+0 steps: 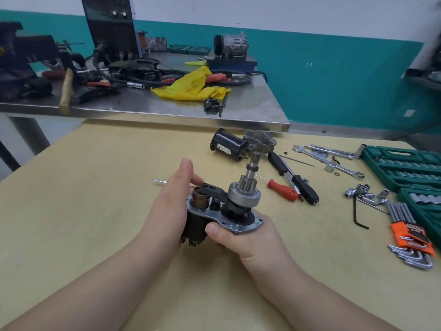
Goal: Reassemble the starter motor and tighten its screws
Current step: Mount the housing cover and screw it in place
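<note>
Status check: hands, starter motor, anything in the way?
Left hand and right hand both grip starter motor assembly, above table. Nose housing not fitted. Nothing blocking.

Both hands hold a partly assembled starter motor (pixel 222 206) above the tan counter (pixel 95 187): the left hand (pixel 171 206) wraps its black body, the right hand (pixel 241 235) grips under its metal plate. A black cylinder (pixel 226 144) and a red screwdriver (pixel 282 188) lie farther off, socket sets (pixel 403 168) at right.

The green socket case (pixel 405 168) at three o'clock is cut by the edge; the right hand (pixel 243 237) hides the motor's underside, perhaps its screws.
</note>
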